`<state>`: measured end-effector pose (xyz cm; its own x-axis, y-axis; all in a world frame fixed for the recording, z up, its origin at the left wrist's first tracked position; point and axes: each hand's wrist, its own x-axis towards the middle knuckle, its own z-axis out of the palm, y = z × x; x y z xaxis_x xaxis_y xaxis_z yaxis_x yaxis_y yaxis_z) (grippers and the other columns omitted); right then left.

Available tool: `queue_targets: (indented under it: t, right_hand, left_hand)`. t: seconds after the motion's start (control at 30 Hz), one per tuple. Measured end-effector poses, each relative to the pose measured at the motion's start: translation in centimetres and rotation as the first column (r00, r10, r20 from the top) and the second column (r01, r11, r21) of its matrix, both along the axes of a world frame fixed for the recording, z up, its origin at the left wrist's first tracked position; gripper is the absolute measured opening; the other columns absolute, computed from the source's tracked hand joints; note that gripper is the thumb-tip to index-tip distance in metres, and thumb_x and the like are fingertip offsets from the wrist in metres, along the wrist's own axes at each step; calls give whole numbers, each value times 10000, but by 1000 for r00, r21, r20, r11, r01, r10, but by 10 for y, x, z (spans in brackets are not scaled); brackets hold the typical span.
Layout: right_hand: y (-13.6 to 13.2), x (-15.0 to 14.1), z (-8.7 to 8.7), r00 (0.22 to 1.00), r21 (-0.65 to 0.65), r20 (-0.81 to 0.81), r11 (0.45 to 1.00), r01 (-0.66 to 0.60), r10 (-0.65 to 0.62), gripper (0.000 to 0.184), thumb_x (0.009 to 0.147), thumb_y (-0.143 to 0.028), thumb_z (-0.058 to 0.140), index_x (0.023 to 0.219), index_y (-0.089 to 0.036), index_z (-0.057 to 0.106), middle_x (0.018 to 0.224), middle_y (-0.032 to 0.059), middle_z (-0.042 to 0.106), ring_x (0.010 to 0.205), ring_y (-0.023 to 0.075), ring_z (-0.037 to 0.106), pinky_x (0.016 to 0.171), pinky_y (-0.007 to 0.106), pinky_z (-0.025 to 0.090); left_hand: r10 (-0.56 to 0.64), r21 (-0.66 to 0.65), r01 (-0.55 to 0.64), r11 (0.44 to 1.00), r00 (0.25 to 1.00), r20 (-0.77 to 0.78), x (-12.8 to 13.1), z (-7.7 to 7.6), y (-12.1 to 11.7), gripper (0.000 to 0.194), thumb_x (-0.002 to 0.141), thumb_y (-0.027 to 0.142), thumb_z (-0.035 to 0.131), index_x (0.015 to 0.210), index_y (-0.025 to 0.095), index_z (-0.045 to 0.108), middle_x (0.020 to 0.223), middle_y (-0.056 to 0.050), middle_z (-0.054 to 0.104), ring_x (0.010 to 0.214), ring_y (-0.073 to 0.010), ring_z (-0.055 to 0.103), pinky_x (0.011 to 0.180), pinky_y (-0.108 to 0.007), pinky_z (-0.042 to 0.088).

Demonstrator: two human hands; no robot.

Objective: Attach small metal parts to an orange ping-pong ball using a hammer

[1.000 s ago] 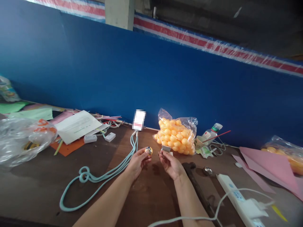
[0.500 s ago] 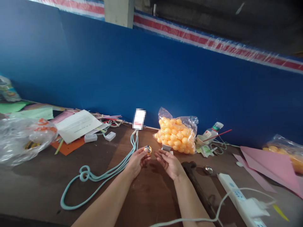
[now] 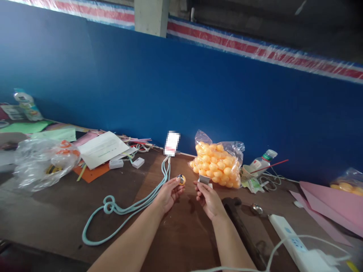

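Note:
Between thumb and fingers, my left hand (image 3: 168, 195) holds a small orange ball (image 3: 183, 180) with a shiny silver patch on it. My right hand (image 3: 209, 198) is a short way to the right, its thumb and forefinger pressed together. Whatever is in that pinch is too small to make out. Just behind those fingertips lies a small grey and white piece (image 3: 204, 179). Beyond it a clear plastic bag (image 3: 234, 149) full of orange balls (image 3: 215, 166) leans near the blue wall. A hammer (image 3: 241, 223) lies beside my right forearm.
Pale blue cord (image 3: 127, 209) loops left of my hands, running to a white card or screen (image 3: 171, 143). A power strip (image 3: 292, 238) with a white cable and a shiny metal object (image 3: 256, 209) lie right. Paper sheets (image 3: 102, 149) and a plastic bag (image 3: 42, 162) lie left.
My right fingers, loosely spread before, have come together in a pinch. My left hand keeps its hold on the ball. The whole view has shifted slightly, with things now further right.

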<state>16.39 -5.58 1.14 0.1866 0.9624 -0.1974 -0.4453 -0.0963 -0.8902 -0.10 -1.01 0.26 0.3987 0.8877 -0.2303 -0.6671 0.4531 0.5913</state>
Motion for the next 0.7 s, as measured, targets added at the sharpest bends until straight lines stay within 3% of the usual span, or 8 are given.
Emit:
queue_targets:
  t: [0.17, 0.7]
  right_hand:
    - [-1, 1, 1, 996, 6, -59, 998, -62, 62, 247, 666, -244, 748, 898, -186, 688, 804, 12, 642, 584, 45, 542, 513, 118, 502]
    - [-2, -20, -3, 988, 77, 150, 996, -52, 40, 273, 602, -303, 774, 824, -200, 653, 678, -25, 579, 595, 88, 525, 481, 174, 412]
  left_hand:
    - [-13, -30, 13, 999, 1000, 18, 0, 0, 0, 106, 780, 164, 615, 852, 87, 617, 824, -102, 673, 653, -108, 630, 615, -195, 537]
    - [-97, -91, 95, 991, 995, -14, 2, -7, 1, 143, 749, 174, 644, 842, 64, 637, 841, -119, 679, 685, -130, 638, 678, -217, 541]
